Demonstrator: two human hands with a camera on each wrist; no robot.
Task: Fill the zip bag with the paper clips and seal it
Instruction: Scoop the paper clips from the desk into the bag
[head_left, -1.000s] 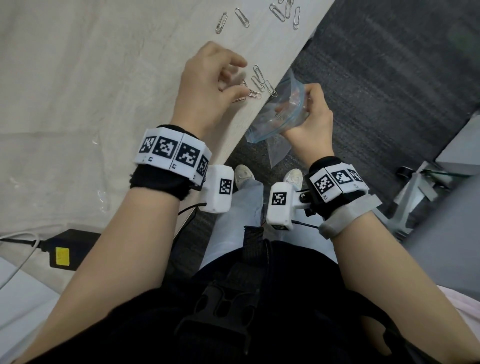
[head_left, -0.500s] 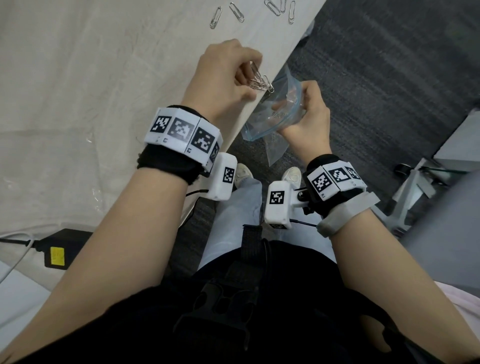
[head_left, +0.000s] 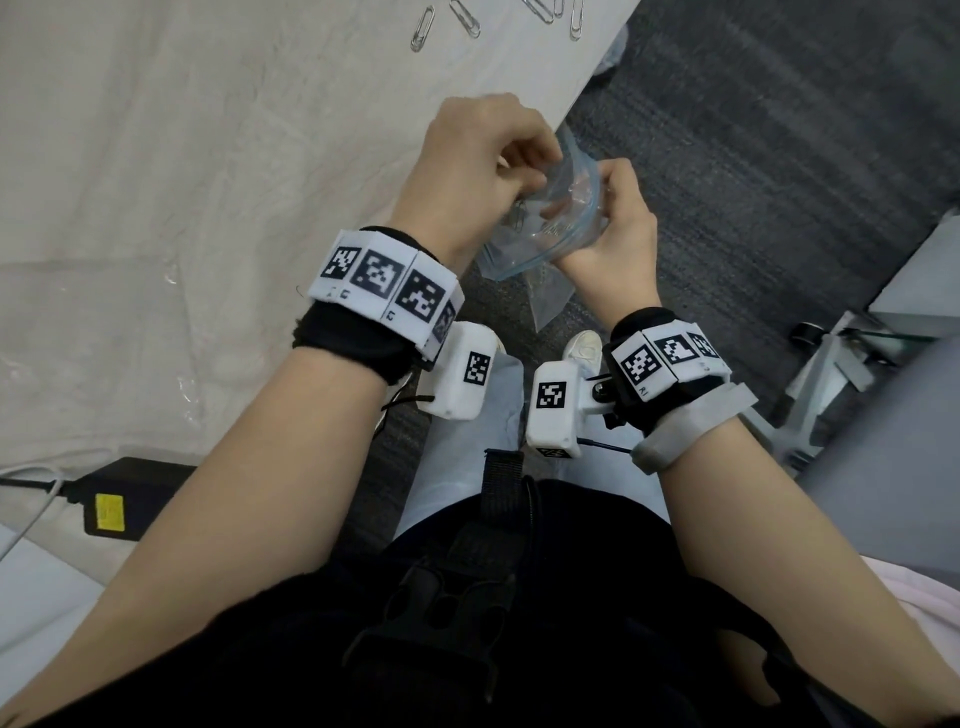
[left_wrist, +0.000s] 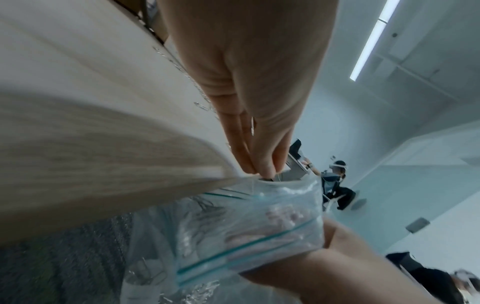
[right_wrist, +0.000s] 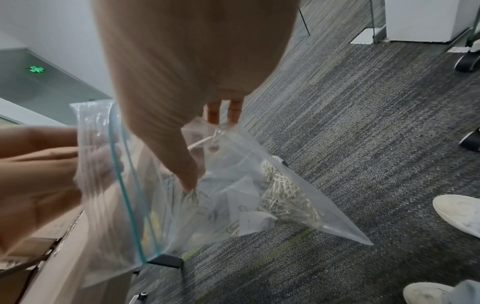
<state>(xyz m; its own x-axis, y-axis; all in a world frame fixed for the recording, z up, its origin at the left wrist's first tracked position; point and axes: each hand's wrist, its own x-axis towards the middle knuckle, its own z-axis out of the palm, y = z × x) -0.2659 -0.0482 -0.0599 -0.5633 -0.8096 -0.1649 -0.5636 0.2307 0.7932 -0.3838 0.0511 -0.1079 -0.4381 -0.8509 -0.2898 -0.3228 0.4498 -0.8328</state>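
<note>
My right hand (head_left: 587, 197) grips the clear zip bag (head_left: 566, 234) by its blue-striped mouth, just off the table edge, thumb inside and fingers outside (right_wrist: 207, 148). The bag (right_wrist: 233, 205) hangs open with a heap of paper clips (right_wrist: 285, 197) in its lower corner. My left hand (head_left: 530, 192) is at the bag's mouth, fingers pinched together (left_wrist: 259, 170). A thin paper clip wire (left_wrist: 252, 127) shows between them. Several loose clips (head_left: 423, 28) lie on the table at the far edge of the head view.
The beige table (head_left: 208, 182) fills the left; its edge runs diagonally beside the bag. A black power adapter (head_left: 111, 512) lies at the near left. Below are grey carpet, white shoes (head_left: 584, 351) and a wheeled chair base (head_left: 826, 395) at the right.
My left hand gathered clips at the table edge, lifted them and carried them right to the bag's mouth. My right hand kept holding the bag in about the same place.
</note>
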